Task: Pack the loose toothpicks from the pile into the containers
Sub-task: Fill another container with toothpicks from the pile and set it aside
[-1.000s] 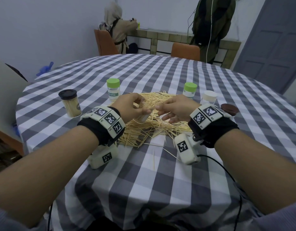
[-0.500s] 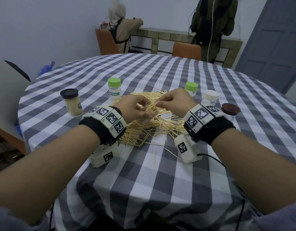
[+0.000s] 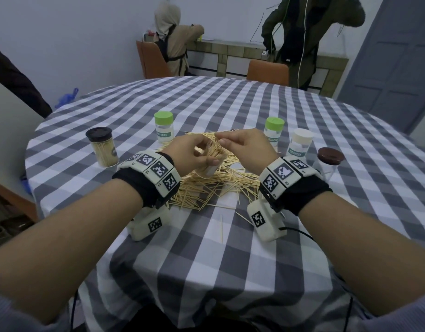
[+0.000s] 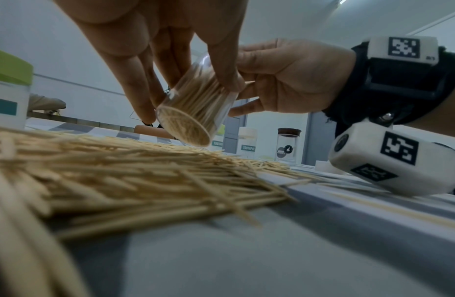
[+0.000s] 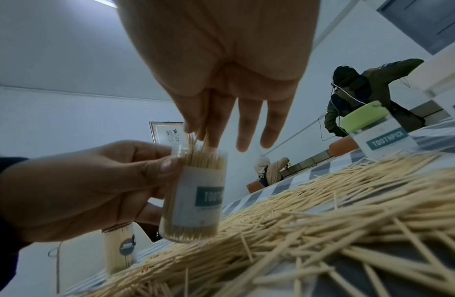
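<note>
Pale wooden toothpicks (image 5: 195, 148) stood upright in the jar (image 5: 195, 199) we held above the pile (image 3: 206, 185).

Our left hand (image 3: 192, 154) gripped the jar; directly over its mouth our right hand (image 3: 245, 144) pinched the sticks, long axes matching the jar's and pointing down.

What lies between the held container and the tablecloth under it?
The loose toothpick pile. In the right wrist view the container, gripped by the left hand, hangs just above the pile; whether its base touches the sticks cannot be told.
</note>
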